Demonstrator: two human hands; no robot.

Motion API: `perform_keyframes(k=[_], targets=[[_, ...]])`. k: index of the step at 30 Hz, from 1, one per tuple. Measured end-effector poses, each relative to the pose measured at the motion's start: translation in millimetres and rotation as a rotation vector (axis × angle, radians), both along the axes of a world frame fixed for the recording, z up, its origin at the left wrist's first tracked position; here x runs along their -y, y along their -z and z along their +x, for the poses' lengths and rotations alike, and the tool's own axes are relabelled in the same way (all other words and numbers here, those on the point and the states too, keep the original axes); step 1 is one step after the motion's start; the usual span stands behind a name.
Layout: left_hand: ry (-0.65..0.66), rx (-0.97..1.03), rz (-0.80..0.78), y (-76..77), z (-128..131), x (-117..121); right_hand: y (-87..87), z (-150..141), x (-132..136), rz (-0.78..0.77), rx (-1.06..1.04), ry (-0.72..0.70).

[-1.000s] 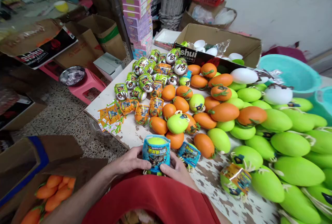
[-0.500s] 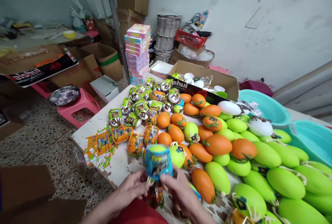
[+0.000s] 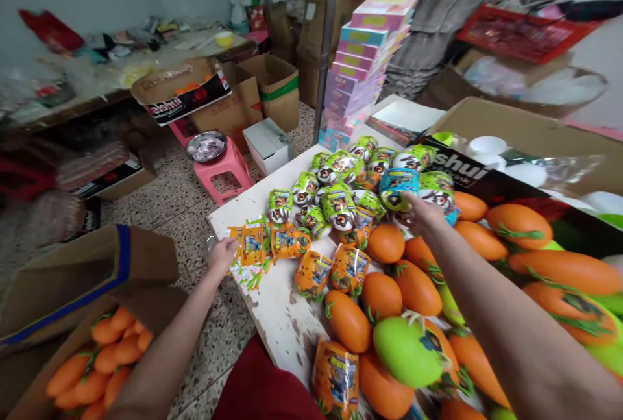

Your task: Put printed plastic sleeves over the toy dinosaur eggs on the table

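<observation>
My right hand (image 3: 422, 215) reaches out over the white table (image 3: 277, 303) and grips a blue-wrapped egg toy (image 3: 399, 187) beside the heap of green-wrapped egg toys (image 3: 335, 199). My left hand (image 3: 221, 254) lies at the table's left edge with its fingers closed on the pile of flat orange wrappers (image 3: 256, 245). Bare orange eggs (image 3: 384, 290) and a green egg (image 3: 406, 352) lie under my right forearm. Orange-wrapped eggs (image 3: 314, 274) sit between the two hands.
A carton of orange eggs (image 3: 92, 361) stands on the floor at lower left. A pink stool (image 3: 221, 170) bears a metal bowl. A stack of pastel boxes (image 3: 365, 63) and an open black-sided carton (image 3: 516, 141) stand behind the table.
The two hands have parted. My right hand carried the blue-wrapped egg forward to the wrapped heap, and my left hand went out to the orange wrappers. The view swung left.
</observation>
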State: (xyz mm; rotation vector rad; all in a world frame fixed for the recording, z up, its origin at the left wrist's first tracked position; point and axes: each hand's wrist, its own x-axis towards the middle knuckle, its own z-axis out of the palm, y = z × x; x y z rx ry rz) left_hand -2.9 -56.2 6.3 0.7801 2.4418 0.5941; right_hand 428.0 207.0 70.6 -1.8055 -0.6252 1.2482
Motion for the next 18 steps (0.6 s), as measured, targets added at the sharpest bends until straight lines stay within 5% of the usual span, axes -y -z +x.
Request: perform_keyframes(k=[4,8,14,18], targets=[[-0.015,-0.057,-0.159,25.8,-4.8,-20.7,8.3,2.1,9.2,-0.022,-0.016,0.044],[-0.008,-0.047,-0.248,40.6,0.9,-34.0,-2.3,11.8,40.0,0.033,-0.058,0.046],[0.001,-0.052,-0.183,39.6,2.6,-28.0,-21.2,24.9,133.5,0.228,-0.078,0.021],[-0.023,-0.061,0.000,28.2,5.3,-12.8,-21.1,6.6,211.4,0.277,-0.035,-0.053]])
